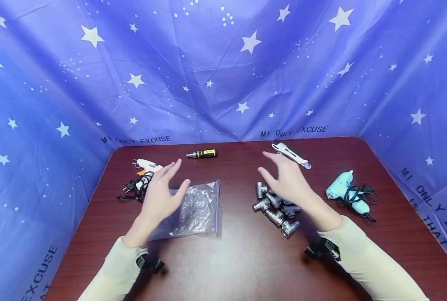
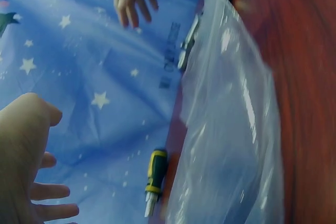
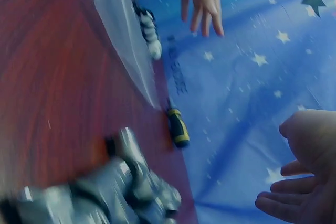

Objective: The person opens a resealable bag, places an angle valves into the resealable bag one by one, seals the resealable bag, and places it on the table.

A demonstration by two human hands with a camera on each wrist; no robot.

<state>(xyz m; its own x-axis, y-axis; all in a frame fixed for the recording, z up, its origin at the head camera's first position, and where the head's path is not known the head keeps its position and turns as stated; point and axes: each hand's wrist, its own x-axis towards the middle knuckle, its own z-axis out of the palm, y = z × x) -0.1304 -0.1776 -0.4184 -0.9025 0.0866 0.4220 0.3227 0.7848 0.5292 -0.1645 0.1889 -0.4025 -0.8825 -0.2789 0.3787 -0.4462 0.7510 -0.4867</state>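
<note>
Nearest, on the dark red table (image 1: 238, 259), lie a clear plastic bag (image 1: 193, 209) at left and a heap of metal fittings (image 1: 276, 209) at right. The left hand (image 1: 161, 194) hovers over the bag's left edge, fingers straight and spread, holding nothing. The right hand (image 1: 289, 179) hovers above the fittings, fingers likewise apart. Farther out: a white glue gun (image 1: 146, 166) left, a light blue glue gun (image 1: 345, 190) right. Farthest: a black-and-yellow screwdriver handle (image 1: 202, 154) and a white tool (image 1: 291, 154).
</note>
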